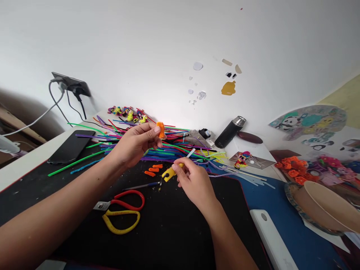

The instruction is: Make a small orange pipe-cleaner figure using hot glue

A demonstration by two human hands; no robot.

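Orange bundle (161, 129): fuzzy, matt
Yellow tool (172, 172): smooth, plastic-looking
Scissors (123, 212): metal blade, smooth handles
Mat (174, 232): matt (pale specks aside)
Left phone (71, 146): glossy, smooth
Far flask (227, 134): matt body, shiny metal cap

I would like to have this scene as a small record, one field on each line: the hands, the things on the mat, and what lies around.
Left hand: pinches a folded orange piece, raised above the mat
Right hand: holds a yellow tool, probably a glue gun
On mat: three small orange pieces; scissors with red and yellow handles, blades partly hidden
Behind the hands: pile of coloured fuzzy sticks
Far left: black phone
Back right: black flask
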